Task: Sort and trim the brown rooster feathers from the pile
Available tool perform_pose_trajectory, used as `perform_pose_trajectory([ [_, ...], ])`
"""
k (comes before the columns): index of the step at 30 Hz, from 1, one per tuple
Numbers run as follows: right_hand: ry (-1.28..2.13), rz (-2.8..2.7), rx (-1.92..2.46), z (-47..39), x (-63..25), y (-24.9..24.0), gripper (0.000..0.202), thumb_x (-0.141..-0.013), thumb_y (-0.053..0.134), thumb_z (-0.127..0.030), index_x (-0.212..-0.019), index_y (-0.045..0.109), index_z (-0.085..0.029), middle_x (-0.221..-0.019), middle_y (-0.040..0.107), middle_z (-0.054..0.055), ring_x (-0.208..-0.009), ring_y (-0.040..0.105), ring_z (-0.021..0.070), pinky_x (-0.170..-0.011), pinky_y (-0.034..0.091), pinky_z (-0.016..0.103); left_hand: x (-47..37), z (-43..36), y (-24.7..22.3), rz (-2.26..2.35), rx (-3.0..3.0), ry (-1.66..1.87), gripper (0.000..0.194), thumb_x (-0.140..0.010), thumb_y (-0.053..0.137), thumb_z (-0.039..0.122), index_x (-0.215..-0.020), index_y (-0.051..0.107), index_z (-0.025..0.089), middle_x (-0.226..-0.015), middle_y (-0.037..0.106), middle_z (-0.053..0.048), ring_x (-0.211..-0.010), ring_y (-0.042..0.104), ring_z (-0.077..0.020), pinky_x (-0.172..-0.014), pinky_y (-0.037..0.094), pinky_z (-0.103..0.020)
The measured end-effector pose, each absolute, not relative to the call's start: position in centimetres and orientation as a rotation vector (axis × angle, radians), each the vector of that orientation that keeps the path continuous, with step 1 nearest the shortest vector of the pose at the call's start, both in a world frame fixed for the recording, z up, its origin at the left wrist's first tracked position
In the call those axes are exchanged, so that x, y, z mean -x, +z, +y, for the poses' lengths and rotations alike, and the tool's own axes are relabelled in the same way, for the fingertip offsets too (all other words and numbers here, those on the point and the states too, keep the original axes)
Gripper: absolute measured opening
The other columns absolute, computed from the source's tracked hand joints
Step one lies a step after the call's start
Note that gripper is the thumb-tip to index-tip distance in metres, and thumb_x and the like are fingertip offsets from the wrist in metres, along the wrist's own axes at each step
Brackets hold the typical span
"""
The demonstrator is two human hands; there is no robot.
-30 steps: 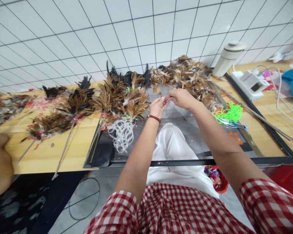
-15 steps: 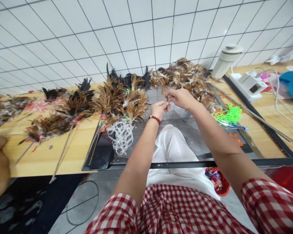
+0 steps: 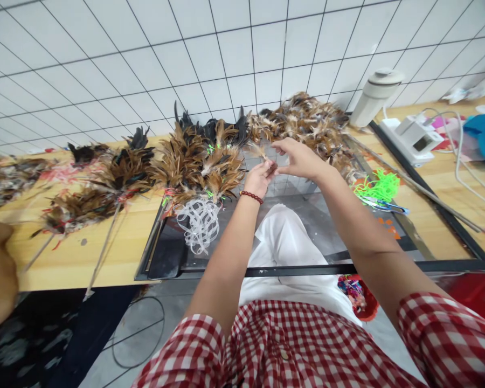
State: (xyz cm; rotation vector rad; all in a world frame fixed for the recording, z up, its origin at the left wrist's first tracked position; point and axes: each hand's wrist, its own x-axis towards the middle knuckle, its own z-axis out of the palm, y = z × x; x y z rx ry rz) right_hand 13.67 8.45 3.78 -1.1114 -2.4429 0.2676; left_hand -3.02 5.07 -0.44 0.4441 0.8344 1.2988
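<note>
Craft workshop, feather bundles (image 3: pixel 180 164), wooden worktable (image 3: pixel 70 265), tiled wall (image 3: pixel 204 60)

White tiled wall (image 3: pixel 230 51) behind wooden table (image 3: pixel 68 267)

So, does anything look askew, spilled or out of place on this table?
I see no obvious spill. But at the left, a thin stick pokes slightly past the front edge of the table, where it might get knocked. Translucent ribbon also lies in a loose tangle, though that may be normal here.
</note>
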Motion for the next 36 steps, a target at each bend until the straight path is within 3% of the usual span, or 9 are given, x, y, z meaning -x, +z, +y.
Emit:
perform_pose_trajectory([
  [5,0.123,-2.434,1.19,7.1,-11.2,3.6,0.07,-0.085,0.065,-0.021,-0.153,0.053,-0.015,-0.141,0.063,0.018,-0.118,0.062,0.031,-0.098,0.047,0.039,3.1,4.9,-0.4,0.831,-0.488,1.245,0.029,-0.098,0.058,0.006,-0.072,0.071,0.012,-0.069,0.071,0.0,-0.064,0.062,-0.0072,-0.096,0.053,-0.03],
  [8,0.065,-2.367,1.269,7.1,-11.7,4.1,0.064,-0.087,0.065,-0.025,-0.15,0.058,-0.017,-0.139,0.066,0.017,-0.116,0.063,0.0311,-0.094,0.048,0.039,3.1,4.9,-0.5,0.827,-0.46,1.272,0.026,-0.099,0.058,0.009,-0.075,0.069,0.013,-0.067,0.07,0.0,-0.066,0.066,-0.0081,-0.094,0.054,-0.03],
  [13,-0.03,-2.134,1.632,8.7,-16.0,5.2,0.036,-0.09,0.062,-0.029,-0.119,0.08,-0.019,-0.121,0.076,0.015,-0.11,0.069,0.034,-0.091,0.051,0.042,3.1,5.0,-0.6,0.836,-0.408,1.356,0.019,-0.097,0.063,0.011,-0.08,0.069,0.014,-0.069,0.07,0.001,-0.064,0.065,-0.0065,-0.084,0.053,-0.025],
  [17,0.033,-2.176,1.913,9.0,-16.6,4.8,0.026,-0.088,0.064,-0.026,-0.102,0.085,-0.022,-0.103,0.082,0.013,-0.106,0.074,0.0341,-0.088,0.055,0.041,3.0,5.1,-0.7,0.844,-0.404,1.343,0.022,-0.099,0.06,0.011,-0.079,0.068,0.014,-0.067,0.068,0.001,-0.063,0.065,-0.0064,-0.079,0.051,-0.024],
  [22,0.007,-2.256,2.044,8.3,-13.1,2.5,0.034,-0.093,0.066,-0.037,-0.113,0.083,-0.015,-0.121,0.078,0.023,-0.115,0.074,0.039,-0.09,0.058,0.044,2.9,5.3,-1.0,0.853,-0.419,1.356,0.016,-0.095,0.067,0.011,-0.079,0.069,0.014,-0.068,0.069,0.001,-0.064,0.065,-0.0067,-0.084,0.052,-0.025],
  [25,0.034,-2.344,1.965,8.4,-12.7,2.1,0.03,-0.095,0.057,-0.023,-0.108,0.083,-0.014,-0.123,0.077,0.025,-0.114,0.074,0.038,-0.087,0.057,0.042,2.8,5.3,-1.1,0.861,-0.413,1.361,0.017,-0.095,0.066,0.01,-0.079,0.069,0.014,-0.067,0.069,0.001,-0.063,0.065,-0.0071,-0.081,0.052,-0.025],
  [30,0.295,-2.343,1.584,9.1,-15.3,4.0,0.031,-0.093,0.055,-0.021,-0.113,0.078,-0.015,-0.101,0.083,0.011,-0.093,0.075,0.0233,-0.083,0.053,0.031,2.7,5.1,-0.9,0.857,-0.404,1.386,0.021,-0.098,0.062,0.009,-0.078,0.068,0.014,-0.068,0.07,0.001,-0.065,0.067,-0.0066,-0.086,0.053,-0.025],
  [36,0.007,-2.655,1.335,8.2,-14.6,4.9,0.034,-0.092,0.051,-0.02,-0.105,0.082,-0.018,-0.112,0.08,0.012,-0.104,0.071,0.0257,-0.081,0.044,0.032,2.2,5.1,-1.0,0.931,-0.485,1.35,0.016,-0.091,0.071,0.009,-0.075,0.067,0.012,-0.075,0.075,-0.004,-0.074,0.074,-0.0118,-0.102,0.056,-0.037],
])
